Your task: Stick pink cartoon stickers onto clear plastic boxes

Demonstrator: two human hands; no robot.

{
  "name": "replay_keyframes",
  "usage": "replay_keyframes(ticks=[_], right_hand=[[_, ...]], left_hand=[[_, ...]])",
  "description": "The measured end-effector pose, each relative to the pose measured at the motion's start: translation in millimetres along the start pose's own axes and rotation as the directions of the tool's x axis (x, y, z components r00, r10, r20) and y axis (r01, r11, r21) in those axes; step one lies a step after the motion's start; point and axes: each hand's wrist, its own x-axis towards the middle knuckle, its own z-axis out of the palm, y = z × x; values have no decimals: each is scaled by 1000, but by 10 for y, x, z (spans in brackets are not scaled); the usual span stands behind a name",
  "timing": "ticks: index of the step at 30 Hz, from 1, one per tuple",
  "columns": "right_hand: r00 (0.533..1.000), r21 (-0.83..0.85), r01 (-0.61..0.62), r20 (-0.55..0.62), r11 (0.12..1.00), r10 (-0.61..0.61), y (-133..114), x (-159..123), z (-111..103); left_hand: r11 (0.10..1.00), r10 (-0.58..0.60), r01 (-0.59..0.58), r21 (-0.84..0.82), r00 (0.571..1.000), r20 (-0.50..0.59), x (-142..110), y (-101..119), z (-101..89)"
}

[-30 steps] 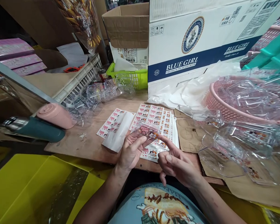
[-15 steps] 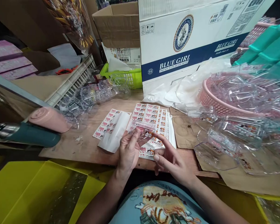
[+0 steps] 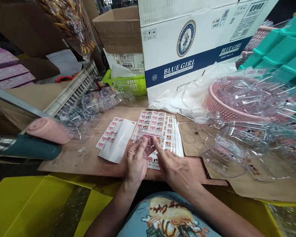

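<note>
My left hand (image 3: 136,162) pinches a small clear plastic box (image 3: 151,133) between thumb and fingers, above the table. A sticker with pink lettering shows on the box, partly behind my fingers. The index finger of my right hand (image 3: 174,167) is stretched out onto the stickered face; its other fingers are partly curled and hold nothing. Beneath the box lies a stack of cat sticker sheets (image 3: 151,119). To its left rests another sticker sheet (image 3: 108,132), with its white backing (image 3: 118,144) folded over it.
A pink basket (image 3: 218,103) heaped with clear plastic boxes stands at the right, with several stickered boxes (image 3: 234,148) in front. A large white carton (image 3: 167,39) blocks the back. Bottles (image 3: 37,148) and clear packaging (image 3: 88,102) lie at the left.
My right hand has moved left and turned over the box, its index finger now on the sticker instead of at the box's right edge. My left hand keeps its hold.
</note>
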Motion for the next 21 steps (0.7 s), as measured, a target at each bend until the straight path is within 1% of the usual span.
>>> replay_keyframes(ticks=[2, 3, 4, 5, 6, 7, 8, 9, 10, 11, 12, 13, 14, 15, 16, 17, 18, 19, 21], right_hand=[[997, 88, -46, -64, 995, 52, 91, 99, -118], [995, 172, -47, -79, 984, 61, 141, 147, -166], [996, 266, -35, -75, 963, 57, 195, 191, -201], [997, 348, -16, -65, 938, 42, 253, 227, -224], [997, 388, -8, -63, 921, 35, 320, 252, -235], [995, 372, -15, -83, 928, 49, 395, 266, -238], [989, 300, -40, -122, 953, 80, 481, 267, -237], [979, 187, -84, -170, 979, 117, 574, 258, -235], [966, 57, -141, -211, 988, 150, 667, 240, -234], [956, -66, -197, -236, 978, 177, 752, 219, -234], [949, -159, -240, -244, 958, 197, 817, 198, -235], [947, -215, -263, -242, 941, 209, 853, 184, -237], [949, -228, -264, -235, 937, 211, 855, 181, -239], [952, -200, -245, -233, 949, 197, 822, 194, -241], [958, -132, -210, -228, 969, 176, 757, 225, -242], [964, -37, -171, -215, 985, 159, 670, 274, -241], [969, 75, -145, -188, 986, 157, 575, 341, -237], [975, 193, -143, -142, 971, 171, 484, 419, -230], [976, 409, -201, 2, 890, 219, 356, 582, -206]], left_hand=[[998, -45, 42, 39, 997, 62, -42, 13, 8], [993, -84, 73, 92, 989, 122, -66, 24, 15], [980, -126, 92, 177, 973, 192, -84, 43, 19], [954, -153, 74, 289, 953, 262, -90, 74, 13], [911, -139, -5, 413, 938, 318, -77, 121, -10], [832, -65, -145, 535, 933, 354, -42, 184, -58], [693, 61, -310, 652, 925, 374, 18, 262, -137], [486, 212, -445, 753, 895, 392, 100, 348, -248], [235, 347, -508, 829, 840, 417, 200, 434, -387], [-6, 426, -482, 876, 791, 438, 308, 510, -545], [-193, 444, -421, 886, 768, 462, 415, 569, -710], [-322, 405, -385, 865, 770, 493, 508, 604, -865], [-399, 349, -384, 833, 776, 525, 579, 614, -993], [-435, 297, -409, 803, 776, 556, 619, 601, -1082], [-445, 260, -453, 773, 761, 595, 625, 569, -1124], [-441, 244, -506, 741, 727, 642, 597, 524, -1115], [-437, 243, -561, 703, 679, 692, 539, 473, -1063], [-436, 248, -618, 655, 617, 747, 460, 423, -975], [-435, 236, -730, 527, 472, 849, 281, 350, -753]])
